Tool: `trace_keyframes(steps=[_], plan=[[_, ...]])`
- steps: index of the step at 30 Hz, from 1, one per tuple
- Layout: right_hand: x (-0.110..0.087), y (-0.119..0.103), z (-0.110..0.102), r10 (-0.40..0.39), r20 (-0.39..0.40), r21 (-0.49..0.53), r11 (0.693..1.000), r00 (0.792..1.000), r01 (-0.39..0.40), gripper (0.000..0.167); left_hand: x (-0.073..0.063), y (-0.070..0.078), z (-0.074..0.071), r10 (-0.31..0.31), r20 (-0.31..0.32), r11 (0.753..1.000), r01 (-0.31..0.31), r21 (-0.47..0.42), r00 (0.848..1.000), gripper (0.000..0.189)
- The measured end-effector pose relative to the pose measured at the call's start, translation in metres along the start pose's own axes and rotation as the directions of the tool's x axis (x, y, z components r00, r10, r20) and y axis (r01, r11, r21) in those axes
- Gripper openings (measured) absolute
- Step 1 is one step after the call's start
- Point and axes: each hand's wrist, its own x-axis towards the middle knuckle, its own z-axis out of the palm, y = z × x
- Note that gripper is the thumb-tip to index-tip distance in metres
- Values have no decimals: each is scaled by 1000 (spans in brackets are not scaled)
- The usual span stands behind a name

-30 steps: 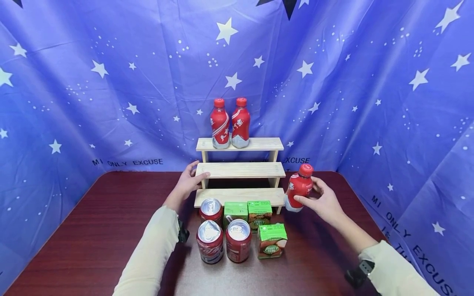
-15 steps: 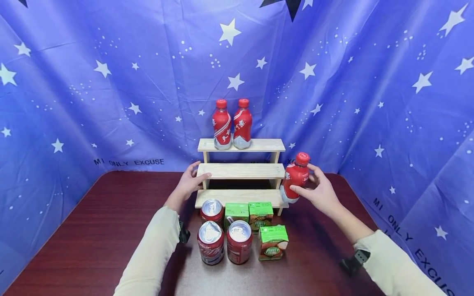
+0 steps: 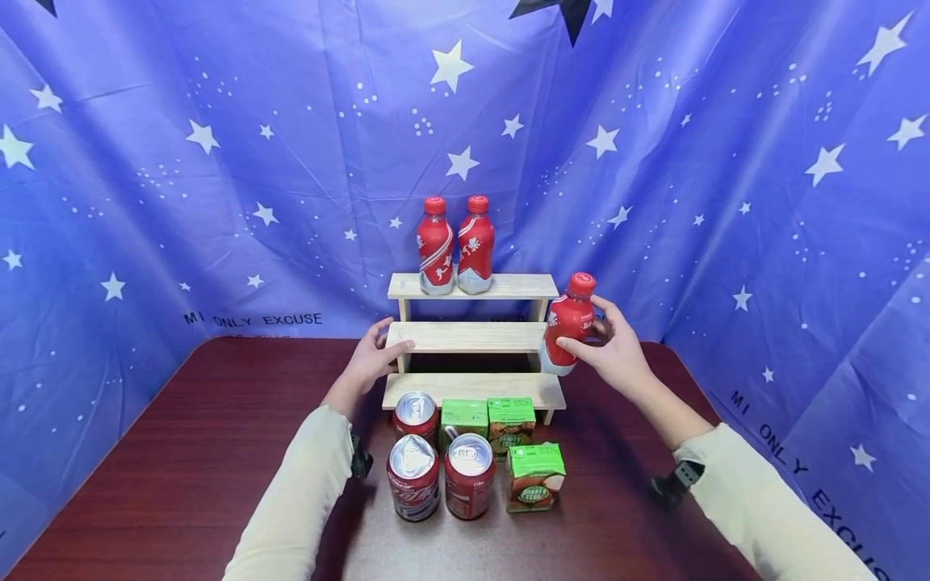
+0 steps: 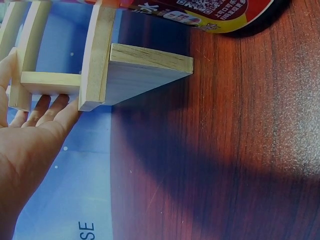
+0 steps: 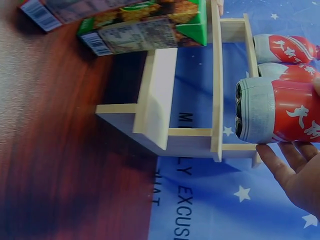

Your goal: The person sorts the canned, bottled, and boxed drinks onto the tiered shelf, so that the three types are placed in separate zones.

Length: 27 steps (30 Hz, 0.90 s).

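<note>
My right hand (image 3: pixel 614 353) grips a red drink bottle (image 3: pixel 570 323), thumb on its front and fingers behind. The bottle has a red cap and a pale base, leans slightly, and overlaps the right end of the rack's middle step. In the right wrist view the bottle's base (image 5: pixel 254 111) is off the steps. A three-step wooden rack (image 3: pixel 472 336) stands on the table. My left hand (image 3: pixel 369 361) holds its left end, thumb on the middle step and fingers at the side support (image 4: pixel 52 80). Two matching bottles, a left one (image 3: pixel 435 250) and a right one (image 3: pixel 475 248), stand on the top step.
Before the rack stand red soda cans, one behind (image 3: pixel 416 415) and two in front (image 3: pixel 468 476), and green-topped drink cartons, two behind (image 3: pixel 512 424) and one in front (image 3: pixel 534 478). The dark red table (image 3: pixel 182 452) meets a blue star-patterned curtain (image 3: pixel 291 161).
My right hand has raised the bottle and brought it left, from beside the lowest step up to the middle step's right end. The left hand stays on the rack.
</note>
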Motion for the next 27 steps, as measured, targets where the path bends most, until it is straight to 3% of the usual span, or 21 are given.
trace_keyframes(steps=[18,27], plan=[[33,-20,2,-3,-4,45,999,1000,4,90,3,-1,0,4,9,1000,-3,-16,1000,78],[54,-26,6,-8,-51,77,997,999,12,87,0,1,0,-7,1,1000,7,-12,1000,78]])
